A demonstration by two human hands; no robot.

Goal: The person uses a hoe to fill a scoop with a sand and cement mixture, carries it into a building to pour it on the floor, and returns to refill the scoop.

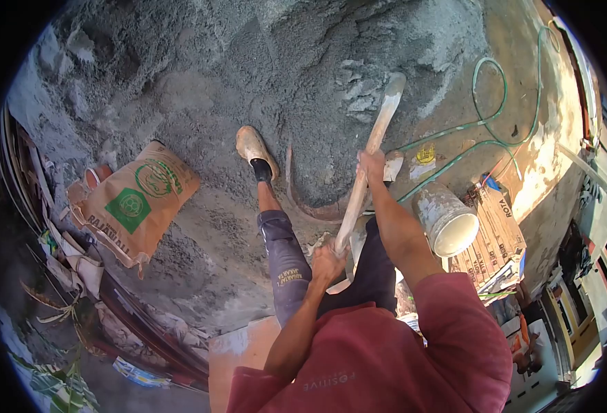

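My right hand (371,166) is wrapped round the middle of the long wooden handle of a hoe (383,120). Lower down, near my thighs, my left hand (328,262) grips the same handle close to its near end. The handle slants up and to the right, and its far end is coated grey. Its blade cannot be made out against the grey sand and cement mix (303,138). Around the near side of the mix runs a curved rim (317,212). My left shoe (252,144) stands on the grey material.
On the left lies a brown paper cement sack (138,199). A white bucket (451,230) sits at my right beside printed cardboard boxes (493,237). A green hose (479,124) loops over the ground at upper right. Planks and debris (128,313) line the lower left.
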